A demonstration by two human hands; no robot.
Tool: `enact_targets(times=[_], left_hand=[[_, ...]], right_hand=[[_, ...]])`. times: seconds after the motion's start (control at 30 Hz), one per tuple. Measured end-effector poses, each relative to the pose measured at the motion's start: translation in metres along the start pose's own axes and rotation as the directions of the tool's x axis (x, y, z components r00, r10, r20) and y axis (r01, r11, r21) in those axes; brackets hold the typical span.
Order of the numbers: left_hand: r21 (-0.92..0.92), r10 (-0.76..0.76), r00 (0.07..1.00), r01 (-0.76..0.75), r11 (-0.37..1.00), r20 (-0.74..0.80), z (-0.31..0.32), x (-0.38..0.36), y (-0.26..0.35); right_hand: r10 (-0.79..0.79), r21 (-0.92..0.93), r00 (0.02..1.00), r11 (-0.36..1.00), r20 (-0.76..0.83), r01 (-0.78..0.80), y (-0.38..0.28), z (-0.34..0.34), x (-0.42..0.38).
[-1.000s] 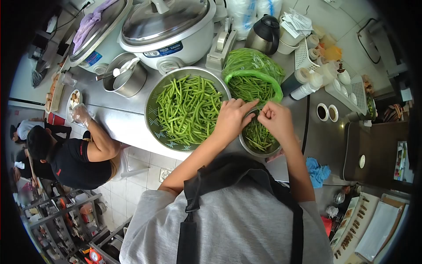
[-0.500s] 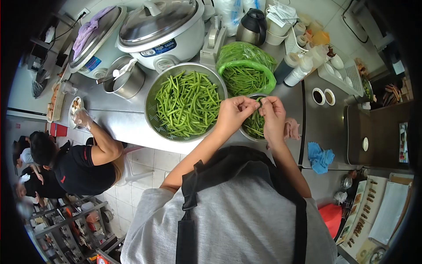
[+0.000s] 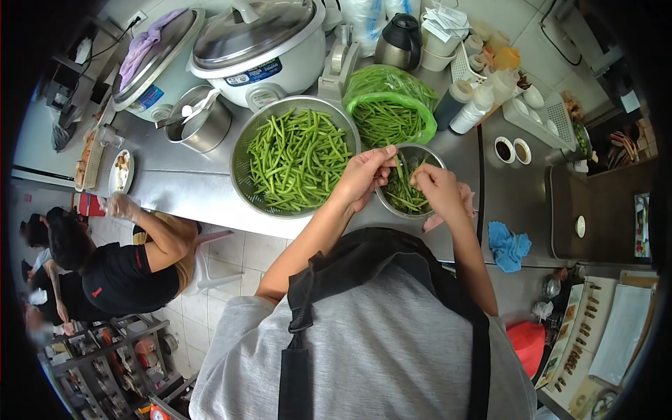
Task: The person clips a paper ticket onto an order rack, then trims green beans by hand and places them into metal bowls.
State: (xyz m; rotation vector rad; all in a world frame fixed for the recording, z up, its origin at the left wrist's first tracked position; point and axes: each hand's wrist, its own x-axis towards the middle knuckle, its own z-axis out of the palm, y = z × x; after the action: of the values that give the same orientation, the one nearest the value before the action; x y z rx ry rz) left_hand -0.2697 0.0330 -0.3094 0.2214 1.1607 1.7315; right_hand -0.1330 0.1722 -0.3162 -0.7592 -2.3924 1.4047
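My left hand (image 3: 364,180) is closed in a pinch at the left rim of a small metal bowl (image 3: 437,158). A short green bean (image 3: 397,162) shows at its fingertips. Over the right side of that bowl is my right hand (image 3: 435,187), its fingers curled together; whatever they hold, if anything, is hidden. Inside the bowl lie green bean pieces (image 3: 408,199). To the left stands a large metal colander (image 3: 240,183) heaped with green beans (image 3: 297,161). Behind the bowl, a green plastic bag (image 3: 402,80) lies with its mouth towards me, full of long green beans.
Rice cookers (image 3: 259,42), a metal pot (image 3: 203,126) and a flask (image 3: 399,43) line the back. Sauce bottles (image 3: 472,110) stand right of the bag. A pink cloth (image 3: 448,213) lies beside the bowl, a blue cloth (image 3: 509,246) farther right. Another person (image 3: 133,259) sits at left.
My hands have moved apart above the small bowl, the left one shifting left and the right one lowering. The other person's gloved hand has drawn back from the white plate.
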Motion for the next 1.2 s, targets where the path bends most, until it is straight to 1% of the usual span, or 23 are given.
enact_targets(times=[0.03,0.13,0.17,0.23,0.33,0.43,0.53,0.63,0.73,0.83,0.87,0.93,1.0,1.03,1.07,1.1,1.17,1.2], left_hand=[[0.015,-0.013,1.0,0.013,1.0,0.0,0.0,-0.001,0.001],[0.014,0.019,0.999,-0.019,1.0,0.027,-0.002,-0.001,0.001],[-0.024,-0.002,0.998,0.004,1.0,0.056,-0.003,-0.001,0.002],[-0.101,-0.039,0.993,0.05,0.994,0.112,-0.009,0.001,0.002],[-0.265,-0.074,0.987,0.11,0.958,0.143,-0.012,0.003,0.0],[-0.377,-0.087,0.974,0.163,0.912,0.21,-0.021,0.006,-0.001],[-0.387,-0.085,0.978,0.155,0.909,0.193,-0.028,0.009,0.0],[-0.424,-0.068,0.988,0.121,0.897,0.138,-0.028,0.011,0.0],[-0.497,-0.035,0.978,0.134,0.858,0.205,-0.037,0.019,-0.003],[-0.492,-0.03,0.977,0.132,0.86,0.209,-0.039,0.023,-0.001],[-0.437,-0.039,0.988,0.101,0.893,0.149,-0.038,0.023,0.001],[-0.317,-0.043,0.999,0.047,0.947,0.022,-0.03,0.022,0.008],[-0.233,0.013,0.999,-0.022,0.972,-0.037,-0.03,0.026,0.006],[-0.189,0.041,0.997,-0.052,0.981,-0.06,-0.03,0.027,0.004],[-0.178,0.062,0.997,-0.071,0.982,-0.053,-0.03,0.029,0.003],[-0.166,0.083,0.996,-0.089,0.982,-0.044,-0.029,0.031,0.003],[-0.147,0.108,0.993,-0.113,0.983,-0.041,-0.028,0.033,0.002],[-0.141,0.113,0.992,-0.118,0.983,-0.048,-0.028,0.033,0.001]], right_hand=[[-0.04,-0.105,0.999,0.994,-0.015,0.038,-0.001,0.002,-0.002],[-0.224,-0.267,0.972,0.943,-0.069,0.198,0.014,0.002,0.002],[-0.17,-0.312,0.984,0.939,-0.05,0.146,0.017,-0.002,0.001],[-0.059,-0.402,0.998,0.914,-0.016,0.048,-0.005,-0.013,0.001],[0.038,-0.397,0.997,0.918,0.069,-0.008,0.003,-0.019,0.011],[0.105,-0.303,0.989,0.951,0.108,-0.067,0.005,-0.019,0.021],[0.015,-0.24,0.995,0.971,0.101,0.01,0.015,-0.017,0.032],[-0.001,-0.257,0.996,0.966,0.087,0.024,0.02,-0.015,0.049],[-0.028,-0.242,0.996,0.969,0.08,0.047,0.021,-0.011,0.07],[-0.084,-0.218,0.994,0.971,0.064,0.097,0.021,-0.005,0.094],[-0.064,-0.239,0.992,0.967,0.111,0.089,0.02,-0.005,0.098],[-0.024,-0.279,0.978,0.957,0.205,0.082,-0.004,-0.007,0.105],[0.068,-0.034,0.907,0.998,0.416,-0.06,-0.019,-0.005,0.106],[0.092,0.076,0.851,0.985,0.518,-0.152,-0.026,-0.005,0.105],[0.071,0.097,0.804,0.983,0.59,-0.158,-0.035,-0.005,0.099],[0.03,0.128,0.793,0.983,0.609,-0.135,-0.035,-0.003,0.096],[-0.056,0.191,0.766,0.978,0.641,-0.089,-0.034,0.0,0.089],[-0.118,0.243,0.782,0.969,0.612,-0.045,-0.037,0.0,0.085]])
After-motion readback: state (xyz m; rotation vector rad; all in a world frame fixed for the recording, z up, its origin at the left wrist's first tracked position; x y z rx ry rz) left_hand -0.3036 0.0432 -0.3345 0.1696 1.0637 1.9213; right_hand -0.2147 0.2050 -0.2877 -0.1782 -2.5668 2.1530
